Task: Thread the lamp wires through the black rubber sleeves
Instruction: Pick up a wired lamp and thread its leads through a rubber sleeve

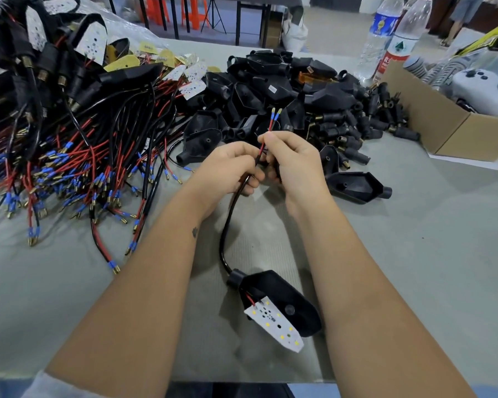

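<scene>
Head view shows our left hand (230, 168) and right hand (292, 159) both pinching the lamp wires (266, 136) above the table (414, 254); we judge the two terminals (276, 114) could splay and snag entering a sleeve.

- bare surface (414, 254) lies open right of the arms, and at near left.
- wire heap (69, 156) blocks the far left.
- housing pile (285, 90) walls off the far middle.
- box (443, 130) and bottles (385, 38) close the far right.

grey table (414, 254) | wire pile (69, 156) | black housings (285, 90) | cardboard box (449, 124) | bottles (385, 38)
</scene>
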A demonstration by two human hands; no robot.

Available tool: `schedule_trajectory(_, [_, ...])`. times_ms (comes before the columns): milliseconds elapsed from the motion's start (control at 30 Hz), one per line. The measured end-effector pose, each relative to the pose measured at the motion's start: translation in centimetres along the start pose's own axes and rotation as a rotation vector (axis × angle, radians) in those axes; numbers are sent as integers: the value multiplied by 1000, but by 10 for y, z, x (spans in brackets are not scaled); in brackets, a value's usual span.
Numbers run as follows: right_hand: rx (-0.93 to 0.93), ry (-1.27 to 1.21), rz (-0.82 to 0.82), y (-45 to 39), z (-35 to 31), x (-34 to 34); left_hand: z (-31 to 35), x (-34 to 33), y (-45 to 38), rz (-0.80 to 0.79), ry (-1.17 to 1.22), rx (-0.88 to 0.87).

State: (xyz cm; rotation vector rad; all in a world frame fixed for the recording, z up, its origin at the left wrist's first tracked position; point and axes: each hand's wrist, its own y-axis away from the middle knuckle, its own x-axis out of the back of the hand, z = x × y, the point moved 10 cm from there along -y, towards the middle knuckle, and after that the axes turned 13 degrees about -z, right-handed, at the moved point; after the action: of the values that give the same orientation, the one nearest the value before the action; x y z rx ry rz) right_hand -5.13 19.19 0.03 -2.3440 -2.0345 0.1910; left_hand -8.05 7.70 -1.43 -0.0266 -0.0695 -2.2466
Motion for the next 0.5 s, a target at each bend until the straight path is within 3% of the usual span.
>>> schedule_trajectory(333, [0, 88, 31, 2, 0, -1, 1, 5, 0, 42, 46, -65])
schedule_trajectory(500, [3, 120, 37, 3, -3, -1, 0, 15, 2, 136, 122, -75])
